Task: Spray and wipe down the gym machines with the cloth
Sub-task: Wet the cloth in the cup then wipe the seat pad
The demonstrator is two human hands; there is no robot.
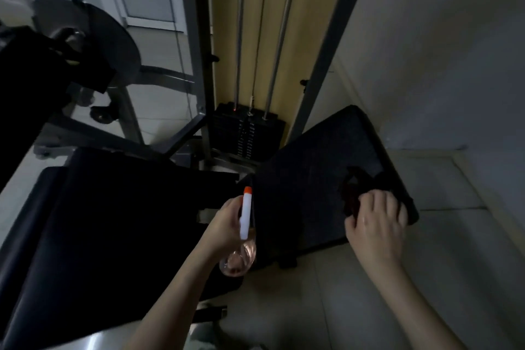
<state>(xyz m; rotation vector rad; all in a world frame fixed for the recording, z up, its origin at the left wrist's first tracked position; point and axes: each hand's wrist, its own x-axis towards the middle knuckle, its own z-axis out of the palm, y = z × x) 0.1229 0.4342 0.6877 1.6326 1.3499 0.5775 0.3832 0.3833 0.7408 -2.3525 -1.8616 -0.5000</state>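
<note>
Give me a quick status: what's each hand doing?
Left hand grips clear spray bottle, orange-tipped white head. Right hand holds dark cloth on black padded bench. Nothing blocking.

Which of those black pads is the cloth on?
The narrower pad on the right, beside the wall: the right hand holds the dark cloth against it. The wide left pad has none.

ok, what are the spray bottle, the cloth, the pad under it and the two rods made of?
spray bottle: clear glossy plastic body, you see through it; white matt head, orange tip.
cloth: dark soft fabric, bunched up; weave unreadable.
pad: black smooth upholstery, probably vinyl, faint sheen.
rods: bare bright metal, likely polished steel, they glint.
</note>
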